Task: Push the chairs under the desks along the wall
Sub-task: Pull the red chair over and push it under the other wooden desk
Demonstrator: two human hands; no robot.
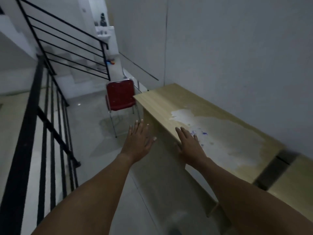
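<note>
Ahead, both hands (162,145) spread open; red chair (120,96) unmarked.

Red padded chair (120,97) on thin metal legs sits mid-frame, just past the far end of the light wood desk (211,126) running along the right wall, not tucked under.

A black stair railing (50,92) lines the left, small coloured objects (111,62) (too blurred to identify) beyond it.
</note>
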